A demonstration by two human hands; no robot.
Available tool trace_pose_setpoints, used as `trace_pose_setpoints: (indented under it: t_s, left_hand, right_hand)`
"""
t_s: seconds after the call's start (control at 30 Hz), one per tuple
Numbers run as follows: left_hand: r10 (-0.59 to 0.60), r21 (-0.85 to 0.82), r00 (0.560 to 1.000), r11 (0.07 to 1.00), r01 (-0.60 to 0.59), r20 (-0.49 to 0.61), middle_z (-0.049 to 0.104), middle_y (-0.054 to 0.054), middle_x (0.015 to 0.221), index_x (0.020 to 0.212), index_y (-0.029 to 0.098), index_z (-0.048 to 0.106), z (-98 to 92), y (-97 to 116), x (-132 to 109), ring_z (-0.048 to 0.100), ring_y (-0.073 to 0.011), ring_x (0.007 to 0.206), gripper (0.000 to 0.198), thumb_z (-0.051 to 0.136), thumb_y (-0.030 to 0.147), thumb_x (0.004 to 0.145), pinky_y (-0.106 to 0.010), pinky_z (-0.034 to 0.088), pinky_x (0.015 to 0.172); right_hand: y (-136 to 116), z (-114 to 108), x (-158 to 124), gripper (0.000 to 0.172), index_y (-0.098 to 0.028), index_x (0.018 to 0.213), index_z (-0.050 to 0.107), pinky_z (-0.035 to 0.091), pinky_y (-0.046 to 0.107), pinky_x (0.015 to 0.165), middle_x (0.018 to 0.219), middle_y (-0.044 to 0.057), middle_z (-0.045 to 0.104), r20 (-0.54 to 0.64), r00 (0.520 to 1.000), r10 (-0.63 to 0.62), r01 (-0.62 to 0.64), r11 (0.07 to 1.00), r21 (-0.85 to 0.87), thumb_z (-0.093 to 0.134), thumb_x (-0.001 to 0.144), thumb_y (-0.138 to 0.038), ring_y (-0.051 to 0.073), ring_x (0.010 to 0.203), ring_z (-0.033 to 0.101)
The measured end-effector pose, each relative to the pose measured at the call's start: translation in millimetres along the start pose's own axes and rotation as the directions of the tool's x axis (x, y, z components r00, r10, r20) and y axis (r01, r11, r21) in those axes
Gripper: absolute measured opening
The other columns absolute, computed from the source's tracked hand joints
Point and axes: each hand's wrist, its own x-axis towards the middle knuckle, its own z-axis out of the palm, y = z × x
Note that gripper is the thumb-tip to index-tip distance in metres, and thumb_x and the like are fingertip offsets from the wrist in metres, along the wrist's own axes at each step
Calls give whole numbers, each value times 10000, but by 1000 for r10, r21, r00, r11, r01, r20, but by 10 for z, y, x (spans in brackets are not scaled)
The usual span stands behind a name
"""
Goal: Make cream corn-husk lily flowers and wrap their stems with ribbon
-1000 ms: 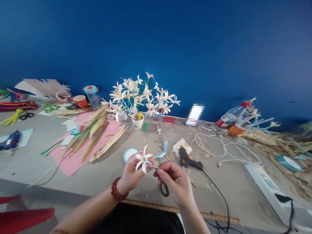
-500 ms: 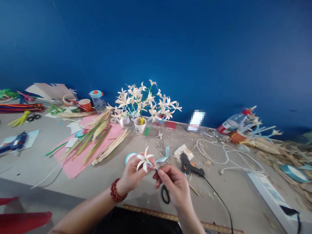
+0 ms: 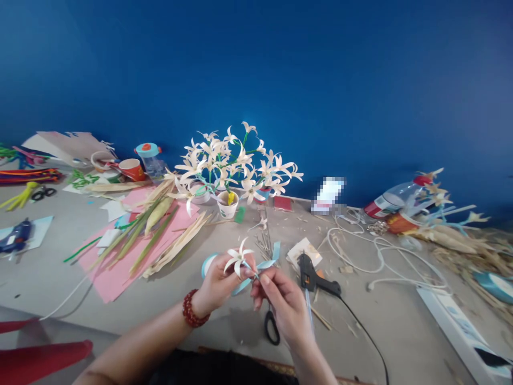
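Observation:
Between my two hands is a handmade white flower (image 3: 238,258) with curled petals and a short stem. My left hand (image 3: 218,283), with a red bead bracelet (image 3: 194,309) at the wrist, pinches the flower just under its petals. The fingertips of my right hand (image 3: 280,297) are closed on the light-blue ribbon (image 3: 269,263) at the stem's lower end. Part of the ribbon roll (image 3: 209,264) shows behind my left hand. Below my right fingers lies a black scissor handle (image 3: 272,328). A black glue gun (image 3: 316,276) rests to the right of that hand.
Behind my hands, cups (image 3: 227,206) hold many similar white flowers. Pink paper (image 3: 106,278) with dry husks lies to the left. On the right are a white cable (image 3: 380,256), a power strip (image 3: 452,321) and a plastic bottle (image 3: 385,200). A blue glue gun (image 3: 16,238) lies far left.
The view has shifted slightly. Both hands keep their hold close together; more of the ribbon now shows below the flower, between the hands.

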Motion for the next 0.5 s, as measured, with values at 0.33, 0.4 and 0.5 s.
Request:
trace_pose_setpoints:
  t_s: [0.33,0.4,0.5]
  left_hand:
    - [-176,-30,984,984,177,32,653,-49,843,813,139,681,-106,-97,95,584,-144,763,202,715,338,809,-263,488,731]
    - [-245,31,966,969,243,80,668,-55,849,835,133,681,-200,-140,165,594,-145,754,215,716,343,801,-270,493,740]
    - [-276,176,957,950,256,96,650,-34,747,796,122,667,-362,-229,304,585,-139,676,232,699,352,800,-261,488,677]
  right_hand:
    - [53,-260,-1,252,-196,1027,663,549,261,621,839,56,697,-108,981,-158,105,915,-389,557,948,-411,165,661,648]
    - [48,-383,-36,245,-190,1007,666,558,251,609,847,67,707,-159,965,-207,113,880,-462,578,934,-407,164,652,651]
    - [32,-633,-98,247,-184,956,675,562,236,582,799,66,707,-214,935,-284,121,821,-558,593,919,-414,162,617,647]
